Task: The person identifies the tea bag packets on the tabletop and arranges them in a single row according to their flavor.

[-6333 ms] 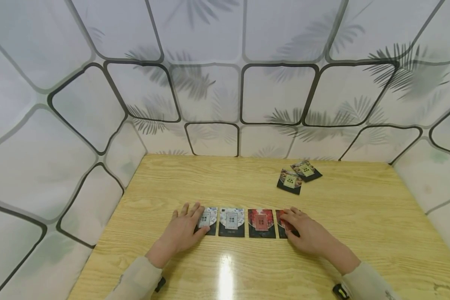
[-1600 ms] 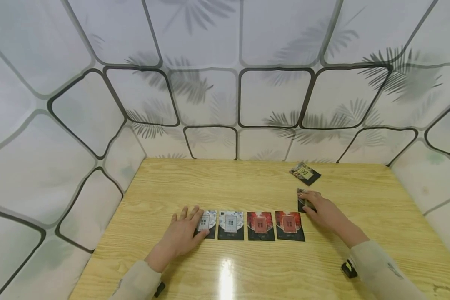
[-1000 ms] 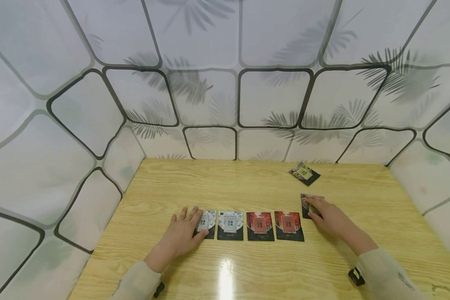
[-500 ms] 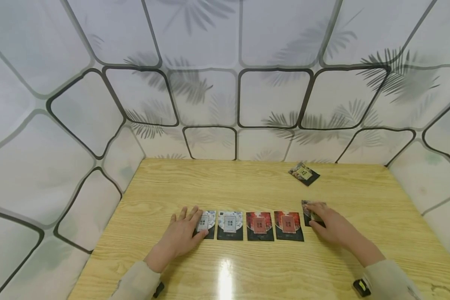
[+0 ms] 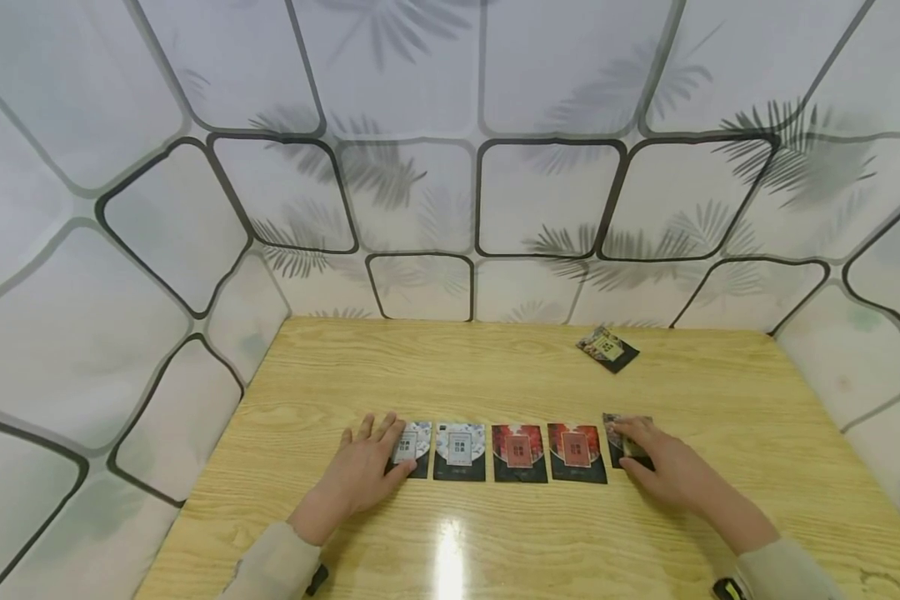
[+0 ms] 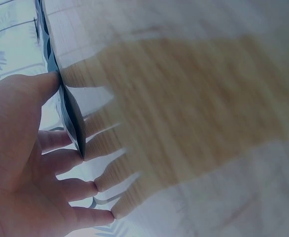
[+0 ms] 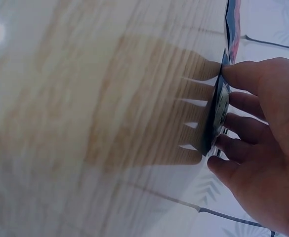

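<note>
My left hand (image 5: pixel 362 473) lies with fingers spread on the table, its thumb and fingertips touching a white floral tea sachet (image 5: pixel 417 442) that it partly covers. To the right, another white sachet (image 5: pixel 460 452) and two red ones, a nearer (image 5: pixel 520 453) and a farther (image 5: pixel 577 454), lie flat in the same row. At the row's right end my right hand (image 5: pixel 671 467) presses its thumb and fingertips onto a dark sachet with a yellowish label (image 5: pixel 612 439). In the right wrist view that sachet (image 7: pixel 215 116) lies on the table beneath the extended fingers.
A matching dark sachet with a yellow label (image 5: pixel 607 348) lies tilted near the back of the wooden table (image 5: pixel 420 367). A patterned fabric wall (image 5: pixel 420 200) encloses the back and sides. Glare marks the table's front.
My right hand has left the red sachet, moved to a dark one at the back, and slid it toward me to the row's right end. The left hand has stayed put.
</note>
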Demonstrator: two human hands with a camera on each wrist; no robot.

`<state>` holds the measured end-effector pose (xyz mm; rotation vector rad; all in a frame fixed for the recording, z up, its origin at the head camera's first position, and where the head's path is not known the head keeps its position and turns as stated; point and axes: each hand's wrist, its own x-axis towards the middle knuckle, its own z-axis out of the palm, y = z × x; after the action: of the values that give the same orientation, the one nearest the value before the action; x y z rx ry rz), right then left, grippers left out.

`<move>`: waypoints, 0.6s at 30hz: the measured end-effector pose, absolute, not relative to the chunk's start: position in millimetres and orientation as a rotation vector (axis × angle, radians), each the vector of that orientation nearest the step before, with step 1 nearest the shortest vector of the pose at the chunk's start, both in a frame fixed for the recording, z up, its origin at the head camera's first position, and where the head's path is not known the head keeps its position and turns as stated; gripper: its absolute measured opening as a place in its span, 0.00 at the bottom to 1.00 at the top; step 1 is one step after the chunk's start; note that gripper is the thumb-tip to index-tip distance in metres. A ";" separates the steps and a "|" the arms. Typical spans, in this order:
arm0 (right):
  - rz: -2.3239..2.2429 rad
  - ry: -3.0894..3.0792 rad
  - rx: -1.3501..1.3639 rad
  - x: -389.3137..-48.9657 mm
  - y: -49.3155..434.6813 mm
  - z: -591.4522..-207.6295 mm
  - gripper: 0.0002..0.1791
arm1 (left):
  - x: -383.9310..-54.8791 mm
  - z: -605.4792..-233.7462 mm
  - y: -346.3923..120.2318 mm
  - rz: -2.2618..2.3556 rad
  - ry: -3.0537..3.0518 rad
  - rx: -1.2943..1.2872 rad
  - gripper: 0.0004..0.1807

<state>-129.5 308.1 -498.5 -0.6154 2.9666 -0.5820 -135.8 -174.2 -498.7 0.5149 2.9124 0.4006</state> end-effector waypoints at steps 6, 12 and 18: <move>-0.598 2.945 -0.598 -123.3 307.1 -496.9 0.29 | -135.4 -499.1 -174.1 0.400 2.915 0.514 0.40; -0.581 2.936 -0.598 -120.6 307.7 -496.2 0.29 | -135.3 -498.7 -174.1 0.395 2.909 0.509 0.40; -0.567 2.913 -0.586 -118.5 307.2 -494.5 0.29 | -135.9 -497.8 -173.7 0.387 2.910 0.516 0.40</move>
<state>-118.5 307.2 -494.5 -0.5856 2.9131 -0.5670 -135.9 -173.7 -497.8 0.5162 2.9097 0.3868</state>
